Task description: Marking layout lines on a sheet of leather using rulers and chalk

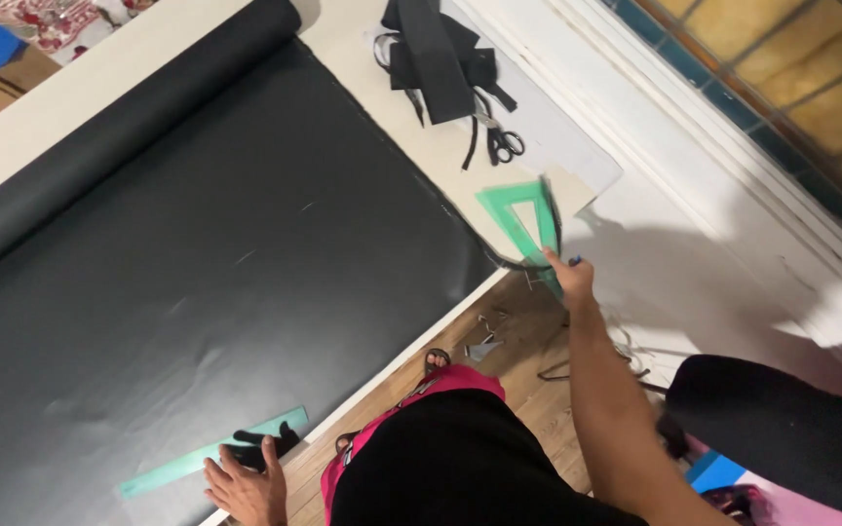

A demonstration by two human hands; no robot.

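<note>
Our left hand (pixel 244 487) lies flat, pinning the green ruler (pixel 211 453) to the black sheet (pixel 197 263); our right hand (pixel 571 280) grips the green set square (pixel 521 219), lifted clear.

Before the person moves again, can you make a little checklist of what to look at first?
1. Right hand has a grip on the green triangle ruler: ok, held up off the table.
2. Left hand rests by the long green ruler: ok, the ruler lies flat on the black sheet.
3. Black sheet flat: ok, though its far end is rolled.
4. Scissors out of the way: ok, they lie beside the black strips.
5. Chalk marks on the sheet readable: cannot tell.
</note>
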